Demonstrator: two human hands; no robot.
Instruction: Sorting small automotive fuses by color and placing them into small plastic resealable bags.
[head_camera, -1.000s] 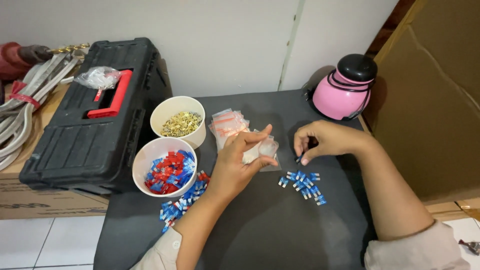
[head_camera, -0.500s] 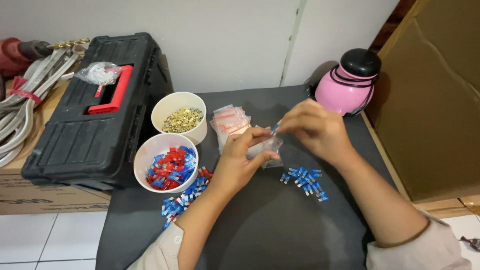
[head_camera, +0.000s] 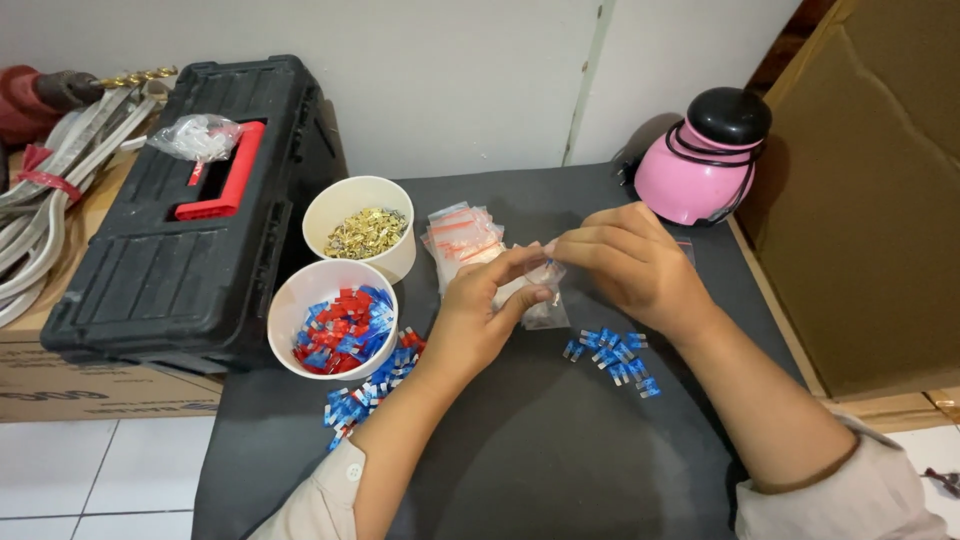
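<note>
At frame centre, the left hand (head_camera: 480, 315) and right hand (head_camera: 625, 262) meet, fingers pinching a small clear zip bag (head_camera: 540, 298) above the dark surface (head_camera: 560, 450).

Bare hands work a clear, glossy plastic zip bag (head_camera: 540, 290) over a matt dark-grey mat (head_camera: 560, 450). Shiny brass-coloured metal bits fill one smooth white cup (head_camera: 350, 200); nearby, a textured black plastic toolbox (head_camera: 170, 270) and glossy pink plastic container (head_camera: 690, 180).

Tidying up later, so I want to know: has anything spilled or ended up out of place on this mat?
Yes. Small blue pieces lie loose on the mat beside the white cup of red and blue pieces, as if spilled over. Another blue cluster sits near the right hand.
</note>
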